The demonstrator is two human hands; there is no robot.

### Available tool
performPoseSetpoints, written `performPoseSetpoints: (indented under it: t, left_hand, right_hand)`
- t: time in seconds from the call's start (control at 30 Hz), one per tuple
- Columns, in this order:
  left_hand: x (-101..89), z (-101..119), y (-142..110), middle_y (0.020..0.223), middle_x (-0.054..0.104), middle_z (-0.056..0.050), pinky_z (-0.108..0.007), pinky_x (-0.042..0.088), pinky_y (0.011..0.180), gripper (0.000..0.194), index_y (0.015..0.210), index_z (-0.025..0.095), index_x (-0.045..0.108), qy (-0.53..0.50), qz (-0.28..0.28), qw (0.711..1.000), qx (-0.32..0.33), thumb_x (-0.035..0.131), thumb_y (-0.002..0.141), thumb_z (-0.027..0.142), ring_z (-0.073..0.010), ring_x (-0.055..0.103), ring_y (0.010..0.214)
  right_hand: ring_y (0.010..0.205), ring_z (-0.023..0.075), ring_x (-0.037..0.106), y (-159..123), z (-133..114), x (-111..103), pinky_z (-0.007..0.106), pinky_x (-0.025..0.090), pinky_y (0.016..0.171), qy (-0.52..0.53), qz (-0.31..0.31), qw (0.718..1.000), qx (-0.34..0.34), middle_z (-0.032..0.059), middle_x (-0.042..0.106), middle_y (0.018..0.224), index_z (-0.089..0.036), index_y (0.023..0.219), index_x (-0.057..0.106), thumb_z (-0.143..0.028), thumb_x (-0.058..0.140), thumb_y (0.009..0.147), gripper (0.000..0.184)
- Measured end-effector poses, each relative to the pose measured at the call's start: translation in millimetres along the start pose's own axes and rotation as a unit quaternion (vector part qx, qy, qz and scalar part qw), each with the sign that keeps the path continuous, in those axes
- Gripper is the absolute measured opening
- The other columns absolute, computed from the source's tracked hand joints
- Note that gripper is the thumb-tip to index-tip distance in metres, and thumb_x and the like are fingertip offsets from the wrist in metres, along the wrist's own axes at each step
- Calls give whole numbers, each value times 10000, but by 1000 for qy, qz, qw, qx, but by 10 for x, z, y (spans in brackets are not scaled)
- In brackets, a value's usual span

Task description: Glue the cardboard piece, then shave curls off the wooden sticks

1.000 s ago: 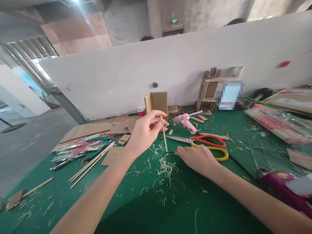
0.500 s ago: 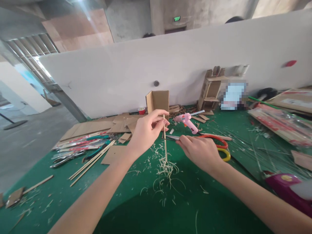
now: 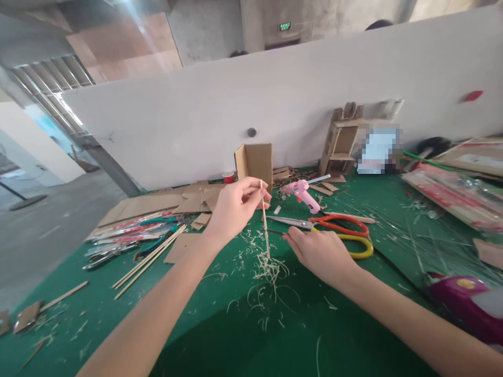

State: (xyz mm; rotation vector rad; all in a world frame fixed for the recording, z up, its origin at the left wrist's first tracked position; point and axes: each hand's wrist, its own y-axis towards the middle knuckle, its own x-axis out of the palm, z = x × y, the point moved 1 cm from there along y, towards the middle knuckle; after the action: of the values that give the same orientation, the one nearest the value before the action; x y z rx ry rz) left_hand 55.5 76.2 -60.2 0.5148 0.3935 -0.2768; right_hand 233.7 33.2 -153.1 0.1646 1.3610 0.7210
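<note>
Stick, position: the thin, pale wooden stick (image 3: 264, 217) is at the centre of the frame. Its long axis runs nearly upright in view, the top end leaning slightly left, the lower tip at the heap of curled, pale wood shavings (image 3: 268, 268) on the green surface (image 3: 220, 335). Whether the tip presses on the surface, I cannot tell.

Hands: my left hand (image 3: 237, 207) pinches the stick near its upper end, thumb against fingers, so it is the nearer of the two. My right hand (image 3: 320, 252) sits lower and to the right, curled around a slim, dark metal blade (image 3: 277, 232) whose handle is hidden in my grip.

Key relation: the blade points left, close to level in the frame, and crosses the stick's line at roughly a right angle, below my left fingers and above the shavings. Edge and wood appear to meet; firmness of contact is not readable.

Nearby: the large scissors with orange and yellow handles (image 3: 325, 222) lie just above my right hand in view.
</note>
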Motion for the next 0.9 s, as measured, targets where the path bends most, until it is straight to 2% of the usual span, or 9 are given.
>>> performPoseSetpoints:
  t: [0.13, 0.2, 0.4, 0.47, 0.57, 0.77, 0.9]
  left_hand:
    - [-10, 18, -8, 831, 657, -32, -267, 555, 725, 152, 938, 189, 552, -2, -1, 1000, -4, 466, 852, 280, -133, 645, 721]
    - [-12, 26, -9, 835, 657, -33, -262, 554, 727, 151, 930, 192, 555, -1, -4, 1000, 1, 468, 852, 287, -133, 643, 732]
    - [-12, 11, 2, 824, 649, -33, -246, 552, 718, 159, 908, 186, 563, -1, -7, 1000, 12, 462, 858, 297, -126, 636, 727]
    - [-11, 6, 0, 823, 646, -33, -247, 551, 727, 159, 898, 186, 565, 1, -11, 1000, 15, 458, 861, 297, -126, 636, 731]
    - [-15, -4, -4, 814, 639, -29, -254, 552, 734, 157, 898, 190, 557, 3, -7, 1000, 12, 449, 864, 298, -126, 635, 730]
    - [-27, -24, 2, 815, 632, -37, -246, 555, 729, 162, 917, 179, 554, -4, -5, 1000, 9, 442, 868, 286, -125, 635, 725]
    - [-21, -19, -4, 806, 637, -41, -231, 553, 716, 171, 915, 169, 561, 3, -1, 1000, 20, 441, 867, 282, -122, 636, 715]
  right_hand:
    - [357, 120, 468, -73, -51, 61, 271, 64, 460, 9, -60, 997, -38, 3, 537, 425, -191, 694, 511, -385, 304, 912, 359]
    - [353, 110, 457, -71, -63, 65, 273, 65, 459, 19, -61, 997, -47, -3, 538, 425, -193, 677, 505, -375, 319, 910, 350]
    - [423, 107, 501, 108, 4, -71, 265, 72, 461, -3, 66, 998, -18, 0, 572, 497, -185, 697, 518, -360, 343, 906, 324]
    - [413, 99, 491, 148, 24, -95, 263, 73, 454, -6, 84, 996, -12, -6, 571, 497, -183, 716, 527, -349, 348, 905, 309]
    - [389, 98, 471, 124, 20, -48, 265, 78, 453, -13, 59, 998, -7, -4, 559, 474, -183, 719, 533, -359, 322, 913, 336]
    - [378, 104, 469, -9, -16, 129, 273, 79, 459, -3, -61, 997, -50, -4, 551, 460, -192, 691, 529, -388, 334, 908, 352]
    - [408, 99, 481, 74, 13, 68, 274, 78, 461, -5, -7, 999, -36, 13, 573, 496, -182, 689, 524, -380, 311, 916, 369]
